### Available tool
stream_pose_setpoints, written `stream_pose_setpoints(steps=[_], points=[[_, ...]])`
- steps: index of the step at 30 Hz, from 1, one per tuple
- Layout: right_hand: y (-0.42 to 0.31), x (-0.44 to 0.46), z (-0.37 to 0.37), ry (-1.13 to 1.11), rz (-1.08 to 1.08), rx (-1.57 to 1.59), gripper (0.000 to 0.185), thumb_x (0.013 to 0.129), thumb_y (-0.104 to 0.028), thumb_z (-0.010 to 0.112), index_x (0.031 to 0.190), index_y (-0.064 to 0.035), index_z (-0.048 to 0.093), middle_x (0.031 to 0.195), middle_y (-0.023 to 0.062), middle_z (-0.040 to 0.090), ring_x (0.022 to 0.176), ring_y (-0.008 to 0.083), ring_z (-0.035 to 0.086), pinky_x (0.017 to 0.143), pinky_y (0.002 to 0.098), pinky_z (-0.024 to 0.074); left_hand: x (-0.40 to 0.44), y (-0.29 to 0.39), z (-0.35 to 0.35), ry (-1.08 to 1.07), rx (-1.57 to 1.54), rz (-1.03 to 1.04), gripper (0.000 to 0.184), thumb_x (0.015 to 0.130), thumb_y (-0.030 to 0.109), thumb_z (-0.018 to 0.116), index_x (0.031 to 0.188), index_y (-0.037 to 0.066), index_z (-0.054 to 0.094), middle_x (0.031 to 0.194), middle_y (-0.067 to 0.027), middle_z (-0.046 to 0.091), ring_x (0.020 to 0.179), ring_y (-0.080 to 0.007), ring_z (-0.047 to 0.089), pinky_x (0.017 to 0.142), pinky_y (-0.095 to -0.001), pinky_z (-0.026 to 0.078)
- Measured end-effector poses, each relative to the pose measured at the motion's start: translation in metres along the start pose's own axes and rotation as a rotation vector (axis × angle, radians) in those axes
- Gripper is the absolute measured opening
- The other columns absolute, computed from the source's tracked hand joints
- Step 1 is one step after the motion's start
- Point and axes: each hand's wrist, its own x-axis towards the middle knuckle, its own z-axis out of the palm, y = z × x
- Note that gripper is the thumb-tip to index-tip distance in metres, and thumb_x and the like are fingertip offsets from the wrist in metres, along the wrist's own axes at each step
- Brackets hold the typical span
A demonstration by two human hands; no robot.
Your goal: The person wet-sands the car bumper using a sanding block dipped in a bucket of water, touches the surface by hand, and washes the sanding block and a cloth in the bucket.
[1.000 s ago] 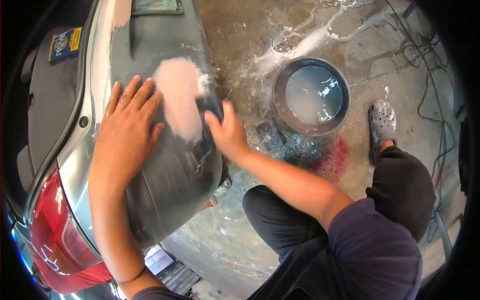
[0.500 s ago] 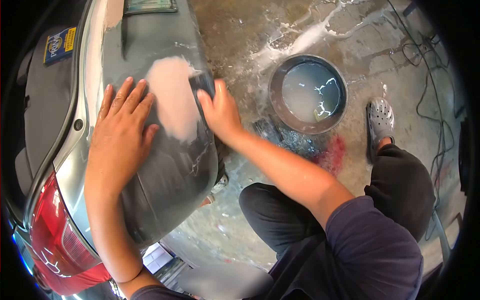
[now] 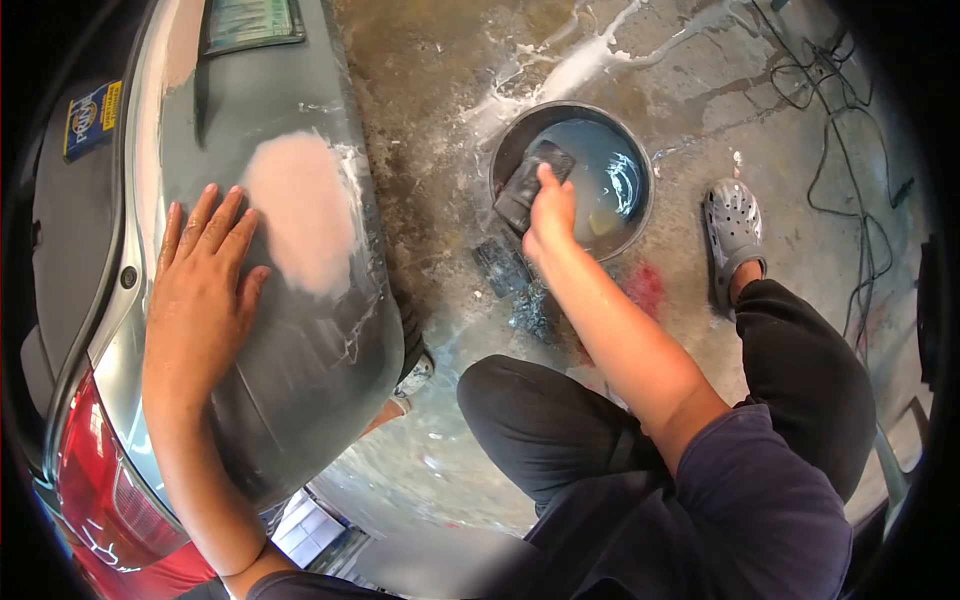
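Note:
My left hand (image 3: 205, 290) lies flat with fingers spread on the grey car bumper (image 3: 320, 400), left of a smooth pinkish filler patch (image 3: 305, 215). Whitish wet streaks run along the patch's right edge. In my right hand (image 3: 552, 212) is a dark sanding block (image 3: 535, 180), gripped with the thumb on top. The block is tilted over the left side of a round dark basin (image 3: 645, 200) of cloudy water. Whether its lower end touches the water I cannot tell. Something yellowish shows under the water near my wrist.
A dark flat sheet (image 3: 500, 265) lies on the wet concrete beside the basin. Black cables (image 3: 835, 150) trail along the right, beyond my grey clog (image 3: 735, 225). At left are a red tail light (image 3: 105, 470) and a blue-yellow container (image 3: 92, 120) in the car's open rear.
My right hand has carried the sanding block from the bumper's right edge over to the basin. My left hand stays flat on the bumper. The view has shifted slightly.

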Motion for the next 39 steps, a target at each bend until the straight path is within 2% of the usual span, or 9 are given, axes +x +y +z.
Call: stream_pose_setpoints(steps=[6,12,14,18,20,23,28,34,39], points=[[0.021,0.113,0.010,0.324,0.071,-0.108,0.047,0.108,-0.027,0.061,0.143,0.0037,0.055,0.139,0.0189,0.064,0.120,0.0306,0.064,0.103,0.0448,0.0523,0.001,-0.001,0.001,-0.002,0.005,0.020,0.046,0.095,0.015,0.071,0.139,0.003,0.064,0.155,-0.0136,0.056,0.153,-0.0316,0.041,0.132,-0.0490,0.024],[0.021,-0.004,0.020,0.056,-0.088,0.023,0.043,0.105,-0.029,0.066,0.138,-0.0022,0.055,0.115,0.0142,0.070,0.102,0.0241,0.067,0.092,0.0419,0.0556,0.000,-0.003,-0.003,-0.049,0.007,0.025,0.050,0.096,0.013,0.069,0.145,0.004,0.059,0.159,-0.0129,0.052,0.154,-0.0333,0.039,0.132,-0.0510,0.023],[0.013,-0.066,0.039,-0.308,-0.026,-0.246,0.049,0.103,-0.034,0.069,0.134,0.0006,0.051,0.127,0.0171,0.068,0.113,0.0274,0.066,0.086,0.0420,0.0541,0.000,-0.001,-0.004,-0.039,-0.001,0.017,0.050,0.096,0.013,0.069,0.145,0.004,0.059,0.159,-0.0129,0.052,0.154,-0.0334,0.039,0.132,-0.0510,0.023],[0.029,-0.154,0.064,-0.778,-0.331,-0.550,0.045,0.100,-0.036,0.070,0.118,0.0003,0.049,0.103,0.0316,0.071,0.097,0.0460,0.072,0.080,0.0522,0.0535,0.000,-0.002,-0.004,-0.035,-0.016,0.019,0.049,0.096,0.012,0.069,0.143,0.003,0.060,0.158,-0.0131,0.053,0.154,-0.0334,0.039,0.132,-0.0510,0.023],[0.045,-0.175,0.068,-0.733,-0.417,-0.599,0.036,0.102,-0.031,0.070,0.114,-0.0007,0.053,0.092,0.0234,0.068,0.082,0.0388,0.069,0.076,0.0464,0.0526,0.002,-0.002,-0.005,-0.037,-0.015,0.017,0.048,0.096,0.012,0.069,0.142,0.002,0.061,0.158,-0.0133,0.053,0.154,-0.0335,0.040,0.132,-0.0511,0.024],[0.037,-0.150,0.115,-0.612,-0.654,-0.637,0.039,0.101,-0.030,0.065,0.119,0.0003,0.048,0.099,0.0326,0.068,0.093,0.0559,0.066,0.082,0.0625,0.0512,0.002,-0.003,-0.003,-0.028,-0.023,0.024,0.047,0.096,0.012,0.069,0.141,0.001,0.062,0.157,-0.0134,0.054,0.153,-0.0332,0.041,0.132,-0.0512,0.025],[-0.004,-0.099,0.187,-0.596,-0.648,-0.765,0.041,0.099,-0.031,0.067,0.116,0.0042,0.054,0.106,0.0333,0.071,0.102,0.0535,0.068,0.088,0.0594,0.0536,0.001,-0.007,0.003,0.005,-0.011,0.039,0.047,0.095,0.013,0.070,0.140,0.001,0.062,0.156,-0.0130,0.055,0.152,-0.0325,0.042,0.131,-0.0510,0.026],[0.048,-0.159,0.085,-0.708,-0.539,-0.606,0.034,0.102,-0.030,0.067,0.117,-0.0017,0.056,0.099,0.0259,0.073,0.096,0.0460,0.072,0.083,0.0508,0.0546,0.002,-0.007,0.001,-0.015,-0.013,0.030,0.048,0.095,0.014,0.070,0.141,0.001,0.061,0.156,-0.0123,0.055,0.152,-0.0320,0.042,0.131,-0.0505,0.026],[0.005,-0.085,0.185,-0.619,-0.658,-0.734,0.041,0.099,-0.033,0.067,0.113,0.0033,0.056,0.100,0.0320,0.071,0.099,0.0537,0.068,0.085,0.0581,0.0538,0.001,-0.008,0.005,0.005,-0.014,0.038,0.048,0.095,0.013,0.070,0.141,0.002,0.062,0.156,-0.0122,0.056,0.152,-0.0322,0.042,0.131,-0.0511,0.026]])
